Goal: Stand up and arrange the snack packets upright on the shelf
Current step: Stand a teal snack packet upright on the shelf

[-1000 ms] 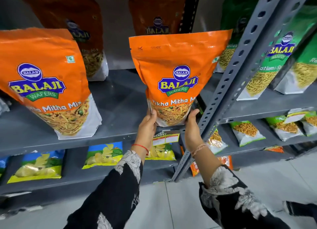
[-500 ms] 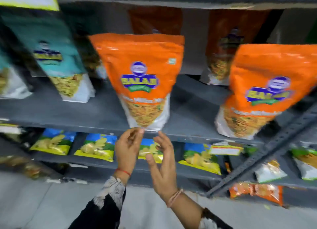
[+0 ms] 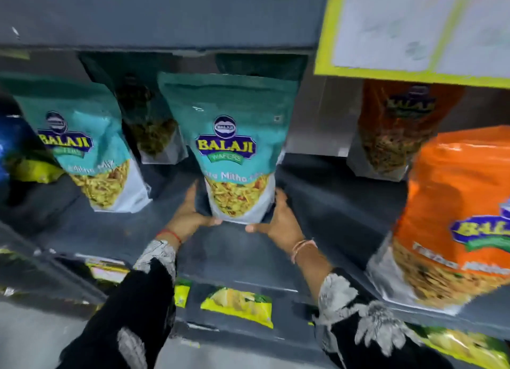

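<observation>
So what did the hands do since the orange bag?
They let go of the orange packet, which now stands alone at the right. Both moved left along the shelf and took hold of a teal packet: the left hand and the right hand grip its bottom corners. The view swung left too. The other packets look unchanged.

A shop: branded snack packets (image 3: 231,147) on metal shelf (image 3: 317,203).

Hands off orange packet (image 3: 458,217) — left hand (image 3: 190,217), right hand (image 3: 278,222) clasp teal packet (image 3: 234,147).
</observation>
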The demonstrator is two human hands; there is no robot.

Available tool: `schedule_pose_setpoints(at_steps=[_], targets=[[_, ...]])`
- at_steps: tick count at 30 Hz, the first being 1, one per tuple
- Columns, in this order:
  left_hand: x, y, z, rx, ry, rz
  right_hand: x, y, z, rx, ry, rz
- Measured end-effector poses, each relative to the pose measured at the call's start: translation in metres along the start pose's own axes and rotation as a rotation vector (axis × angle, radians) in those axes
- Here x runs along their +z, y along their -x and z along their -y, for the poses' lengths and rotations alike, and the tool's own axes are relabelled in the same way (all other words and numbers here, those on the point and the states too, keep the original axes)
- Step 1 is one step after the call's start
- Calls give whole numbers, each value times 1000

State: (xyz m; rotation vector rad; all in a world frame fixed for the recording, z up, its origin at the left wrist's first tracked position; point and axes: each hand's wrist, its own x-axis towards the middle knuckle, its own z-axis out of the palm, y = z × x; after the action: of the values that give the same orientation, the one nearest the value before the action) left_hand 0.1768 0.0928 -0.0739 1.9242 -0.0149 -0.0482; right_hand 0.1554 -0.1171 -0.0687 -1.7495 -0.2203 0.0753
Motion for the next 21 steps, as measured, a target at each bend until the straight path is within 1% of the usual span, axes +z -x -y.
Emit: schedule_pose_setpoints(at_steps=[2, 3, 7, 10, 14, 17, 21], targets=[[0, -14, 0, 35, 34, 130, 3, -11, -6, 75, 80, -69], [-1, -16, 1, 19, 54, 142, 4, -15, -6, 107, 114, -84], [1, 1, 6, 17, 137, 78, 8, -5, -3, 147, 209, -94], [2, 35, 13, 28, 115, 56, 14, 27, -2, 159, 263, -100], [1, 77, 21, 75, 57, 55, 26, 72, 2, 184, 280, -50], [-1, 94, 23, 77, 32, 52, 30, 86, 5, 179, 341, -49], [-1, 99, 22, 73, 35, 52, 31, 89, 7, 194, 358, -32]])
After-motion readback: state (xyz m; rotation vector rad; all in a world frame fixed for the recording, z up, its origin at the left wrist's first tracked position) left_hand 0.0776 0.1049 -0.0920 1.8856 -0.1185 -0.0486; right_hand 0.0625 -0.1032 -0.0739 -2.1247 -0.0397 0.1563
